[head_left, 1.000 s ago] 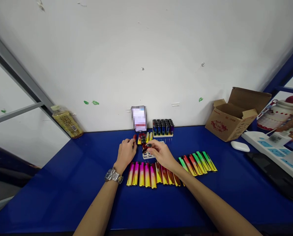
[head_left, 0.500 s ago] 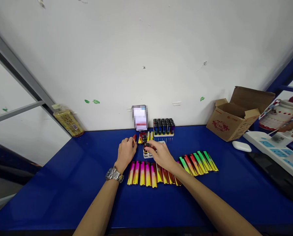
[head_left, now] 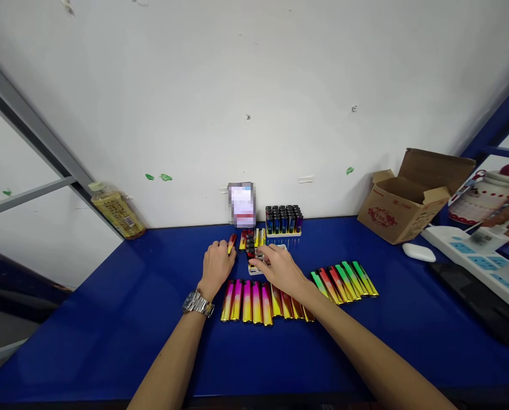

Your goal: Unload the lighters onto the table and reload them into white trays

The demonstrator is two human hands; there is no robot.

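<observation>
Lighter (head_left: pixel 232 243): slim, shiny, red-to-gold, near the back edge of the glossy blue bench (head_left: pixel 130 353). Left hand (head_left: pixel 217 266): grip closed on its gold end. Right hand (head_left: pixel 281 269): grip narrow, at the white tray (head_left: pixel 255 272); hold cannot be told. Lighter's long axis: toward back edge, slightly right, red end farther.

Slim pink-and-gold lighters (head_left: pixel 246 303) at six o'clock looked glossy, metallic; the boxy brown cardboard carton (head_left: pixel 402 212) at three o'clock, matt.

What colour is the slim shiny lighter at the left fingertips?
The lighter is red and gold, head view.
</observation>
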